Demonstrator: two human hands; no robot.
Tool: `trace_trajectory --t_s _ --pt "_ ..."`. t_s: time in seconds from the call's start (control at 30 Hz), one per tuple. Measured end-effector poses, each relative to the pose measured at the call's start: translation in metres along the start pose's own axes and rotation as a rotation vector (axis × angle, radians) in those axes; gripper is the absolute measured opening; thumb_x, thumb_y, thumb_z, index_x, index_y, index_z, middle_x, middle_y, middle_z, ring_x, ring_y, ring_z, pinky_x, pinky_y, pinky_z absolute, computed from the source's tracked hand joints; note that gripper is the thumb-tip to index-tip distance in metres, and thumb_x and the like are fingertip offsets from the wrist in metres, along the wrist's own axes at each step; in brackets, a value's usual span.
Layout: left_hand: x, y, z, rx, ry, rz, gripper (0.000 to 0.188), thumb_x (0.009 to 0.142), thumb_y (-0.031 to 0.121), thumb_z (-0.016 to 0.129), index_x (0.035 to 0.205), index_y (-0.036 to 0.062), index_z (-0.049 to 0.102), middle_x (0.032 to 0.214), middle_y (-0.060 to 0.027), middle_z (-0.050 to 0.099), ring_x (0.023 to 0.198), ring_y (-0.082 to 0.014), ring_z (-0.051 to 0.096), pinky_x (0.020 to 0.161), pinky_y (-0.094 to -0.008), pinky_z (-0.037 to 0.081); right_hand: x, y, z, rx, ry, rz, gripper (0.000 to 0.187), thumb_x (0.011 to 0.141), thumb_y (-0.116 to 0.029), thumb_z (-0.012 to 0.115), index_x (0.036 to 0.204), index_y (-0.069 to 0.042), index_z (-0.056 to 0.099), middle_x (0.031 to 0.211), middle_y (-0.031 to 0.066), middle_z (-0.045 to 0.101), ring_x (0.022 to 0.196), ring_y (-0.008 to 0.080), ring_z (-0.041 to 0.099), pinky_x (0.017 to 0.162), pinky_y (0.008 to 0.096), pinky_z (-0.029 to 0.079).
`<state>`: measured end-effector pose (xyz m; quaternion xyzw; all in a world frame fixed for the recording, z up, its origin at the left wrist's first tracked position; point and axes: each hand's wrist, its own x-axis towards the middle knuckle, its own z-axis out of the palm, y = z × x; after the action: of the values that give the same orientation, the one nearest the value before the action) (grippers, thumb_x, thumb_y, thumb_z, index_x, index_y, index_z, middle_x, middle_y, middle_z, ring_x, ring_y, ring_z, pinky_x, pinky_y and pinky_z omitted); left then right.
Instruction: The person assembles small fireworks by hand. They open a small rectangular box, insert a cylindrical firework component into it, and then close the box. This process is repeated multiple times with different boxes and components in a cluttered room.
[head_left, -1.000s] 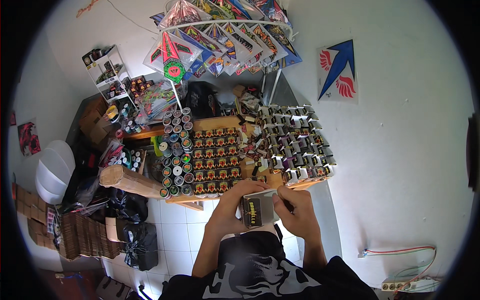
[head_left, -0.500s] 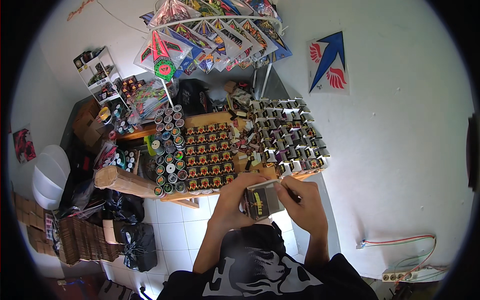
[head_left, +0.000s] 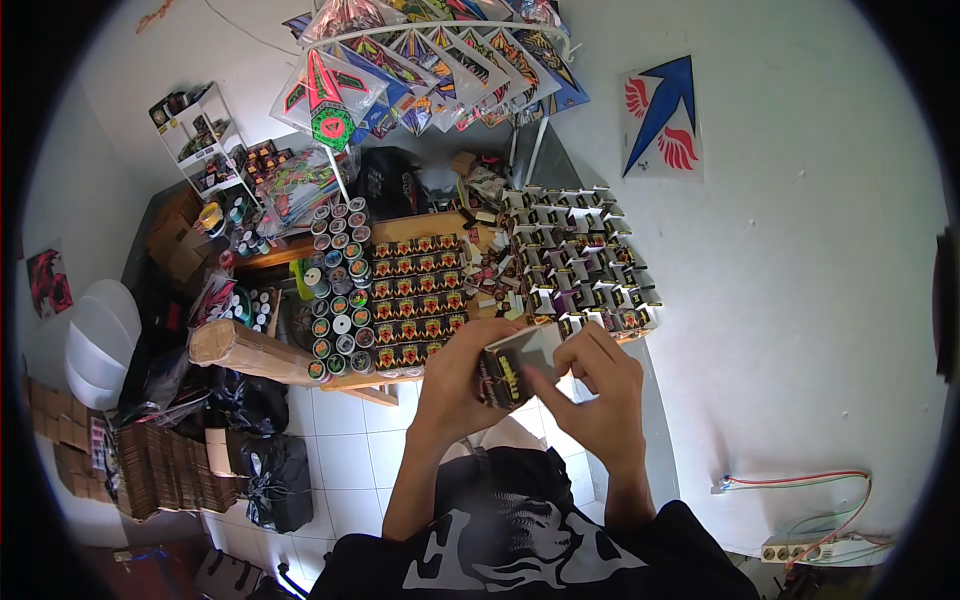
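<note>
Both of my hands hold a small dark cardboard box (head_left: pixel 508 368) with a pale open flap, just in front of the wooden table (head_left: pixel 395 229). My left hand (head_left: pixel 455 385) grips the box from its left side. My right hand (head_left: pixel 590 385) pinches the flap and right edge with its fingertips. On the table just beyond lie rows of brown printed boxes (head_left: pixel 415 300), a column of round spools (head_left: pixel 335 290) to their left, and rows of small open boxes (head_left: pixel 585 270) to the right.
Colourful kites (head_left: pixel 430 60) hang above the table, and one blue kite (head_left: pixel 660 115) is pinned on the white wall. A shelf unit (head_left: pixel 200 135) stands at left. A cardboard roll (head_left: pixel 250 350), black bags (head_left: pixel 275 480) and stacked cardboard (head_left: pixel 150 470) crowd the tiled floor. A power strip (head_left: pixel 810 548) lies at right.
My hands have turned the box and brought it slightly closer, with the right fingers now folded over its flap. The view has shifted a little.
</note>
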<state>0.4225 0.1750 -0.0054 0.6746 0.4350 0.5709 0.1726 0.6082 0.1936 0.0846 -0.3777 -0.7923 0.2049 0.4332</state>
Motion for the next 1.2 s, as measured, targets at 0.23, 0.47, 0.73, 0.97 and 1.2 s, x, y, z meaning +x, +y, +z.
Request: trace_trajectory --t_s 0.23,0.47,0.73,0.97,1.2 --pt "-0.009 0.008 0.013 0.083 -0.044 -0.008 0.072 0.067 0.01 0.094 0.133 0.0059 0.066 0.127 -0.0126 0.073 0.11 -0.0334 0.075 0.091 -0.0416 0.062 -0.017 0.003 0.011 -0.02 -0.22 -0.089 0.02 0.092 -0.017 0.081 0.087 -0.005 0.066 0.092 0.0078 0.06 0.092 0.0282 0.06 0.092 0.0424 0.041" --pt "-0.005 0.028 0.012 0.023 -0.02 -0.011 0.075 0.065 0.004 0.093 0.134 0.0016 0.063 0.127 -0.0161 0.072 0.113 -0.0378 0.073 0.095 -0.0439 0.061 -0.017 0.0 0.011 -0.054 -0.142 -0.159 0.011 0.088 -0.006 0.076 0.084 -0.004 0.066 0.09 0.0073 0.06 0.087 0.0267 0.06 0.091 0.0433 0.038" --pt "-0.015 0.015 0.012 0.093 0.018 0.053 0.064 0.072 0.007 0.089 0.131 0.0017 0.064 0.122 -0.0145 0.074 0.109 -0.0365 0.074 0.09 -0.0444 0.061 -0.012 -0.004 0.032 -0.133 -0.001 -0.232 0.011 0.086 -0.005 0.077 0.081 -0.006 0.067 0.086 0.0046 0.062 0.085 0.0252 0.06 0.09 0.0447 0.039" --pt "-0.011 0.02 -0.003 -0.012 0.086 -0.243 0.065 0.072 0.007 0.09 0.132 0.0045 0.066 0.121 -0.0127 0.074 0.099 -0.0288 0.077 0.077 -0.0375 0.063 -0.003 -0.007 0.048 -0.131 -0.045 -0.239 0.01 0.085 -0.006 0.079 0.082 -0.007 0.069 0.087 0.0029 0.065 0.089 0.0244 0.063 0.1 0.0484 0.041" --pt "-0.006 0.006 -0.001 0.016 0.173 -0.097 0.063 0.074 0.007 0.09 0.132 0.004 0.065 0.121 -0.0126 0.074 0.102 -0.025 0.077 0.078 -0.0346 0.063 -0.006 -0.004 0.053 -0.073 -0.047 -0.252 0.009 0.085 -0.007 0.08 0.084 -0.007 0.072 0.091 0.0009 0.069 0.096 0.0238 0.065 0.11 0.0532 0.04"
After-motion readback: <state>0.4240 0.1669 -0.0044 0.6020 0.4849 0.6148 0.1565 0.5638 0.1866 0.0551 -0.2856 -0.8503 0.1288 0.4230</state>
